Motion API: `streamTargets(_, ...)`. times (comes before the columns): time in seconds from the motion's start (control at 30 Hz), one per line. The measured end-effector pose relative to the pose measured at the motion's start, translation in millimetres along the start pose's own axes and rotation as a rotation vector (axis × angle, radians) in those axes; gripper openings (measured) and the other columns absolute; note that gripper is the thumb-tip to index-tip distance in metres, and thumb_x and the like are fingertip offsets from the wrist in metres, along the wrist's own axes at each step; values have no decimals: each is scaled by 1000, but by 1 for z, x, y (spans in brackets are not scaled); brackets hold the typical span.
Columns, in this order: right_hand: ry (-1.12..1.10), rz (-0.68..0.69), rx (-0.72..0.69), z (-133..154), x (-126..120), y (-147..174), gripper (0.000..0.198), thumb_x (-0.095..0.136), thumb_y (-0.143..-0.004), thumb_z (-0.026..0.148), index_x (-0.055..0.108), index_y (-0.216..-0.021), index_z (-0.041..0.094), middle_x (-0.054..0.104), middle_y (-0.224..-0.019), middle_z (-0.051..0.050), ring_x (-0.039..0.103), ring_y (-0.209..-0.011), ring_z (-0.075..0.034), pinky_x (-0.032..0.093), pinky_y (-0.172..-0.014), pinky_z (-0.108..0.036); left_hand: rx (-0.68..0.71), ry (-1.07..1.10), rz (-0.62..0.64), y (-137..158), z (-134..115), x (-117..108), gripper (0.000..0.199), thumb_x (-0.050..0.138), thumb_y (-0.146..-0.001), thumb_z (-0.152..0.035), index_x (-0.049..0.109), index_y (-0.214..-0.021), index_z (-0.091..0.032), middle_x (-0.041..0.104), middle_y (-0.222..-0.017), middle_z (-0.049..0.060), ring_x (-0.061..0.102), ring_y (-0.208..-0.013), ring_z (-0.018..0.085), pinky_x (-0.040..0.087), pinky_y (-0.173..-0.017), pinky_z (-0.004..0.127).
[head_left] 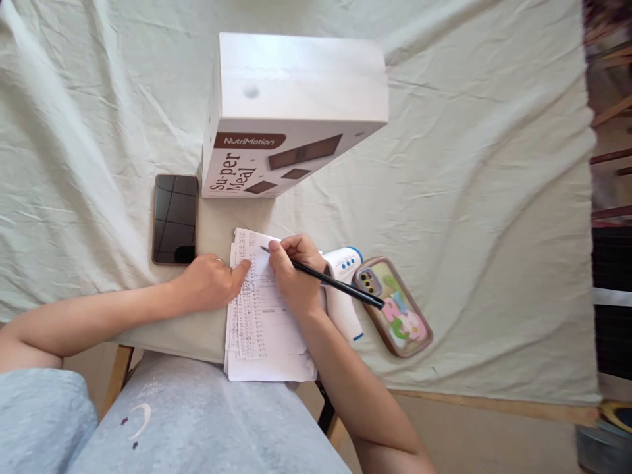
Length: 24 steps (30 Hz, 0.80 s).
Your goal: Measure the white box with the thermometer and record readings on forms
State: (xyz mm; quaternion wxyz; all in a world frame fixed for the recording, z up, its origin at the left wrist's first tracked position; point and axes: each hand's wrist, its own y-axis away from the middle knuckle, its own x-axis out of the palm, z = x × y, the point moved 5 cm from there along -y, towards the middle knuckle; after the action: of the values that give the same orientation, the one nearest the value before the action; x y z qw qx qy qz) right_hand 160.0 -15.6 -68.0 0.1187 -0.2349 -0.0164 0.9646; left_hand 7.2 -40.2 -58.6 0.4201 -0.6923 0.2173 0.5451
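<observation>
R hand (299, 273) has its fingers closed around the black pen (345, 288), tip at the papers (281, 336) on near side of tabletop (469, 197). L hand (210, 284) puts one finger on papers' left part; can't tell how tight other fingers are. White box (303, 79) stands far, dark phone (175, 220) left, cased phone (412, 326) right.

A dark-screened phone (175, 219) lies beside a white box (301, 85).
</observation>
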Motion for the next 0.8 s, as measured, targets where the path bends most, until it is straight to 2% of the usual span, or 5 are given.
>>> streamTargets(0.23,315,88,-411,28,-18,16,6,55,-88,25,60,-85,23,65,-76,-2,58,-65,-16,49,-61,-30,-6,-7,9,-1,1,-2,25,42,-91,-19,60,-103,-7,62,-51,1,58,-43,16,40,-44,27)
streamTargets(0.43,431,244,-463,6,-36,44,28,41,-92,12,63,-107,23,65,-98,-9,62,-93,-23,55,-80,-42,-2,9,-4,0,2,-1,25,42,-91,-18,62,-103,-8,62,-51,2,59,-43,17,42,-45,28)
streamTargets(0.57,426,242,-500,1,-38,56,35,40,-91,8,65,-111,23,64,-101,-11,62,-101,-25,55,-87,-47,-28,91,-14,-3,4,-8,25,41,-92,-19,64,-93,-11,61,-50,0,56,-42,15,41,-45,27)
streamTargets(0.7,374,70,-524,13,-59,59,33,48,-88,11,65,-111,27,65,-98,-8,63,-98,-24,54,-87,-46,-137,365,-259,-11,17,-52,13,48,-90,-16,61,-86,-18,55,-53,-5,51,-48,9,44,-53,24)
streamTargets(0.8,449,-87,-464,14,-83,58,26,53,-87,18,65,-108,27,65,-96,-8,63,-93,-25,52,-87,-47,-322,473,-586,-16,46,-98,19,54,-89,-21,54,-108,-24,61,-87,1,58,-77,12,50,-70,28)
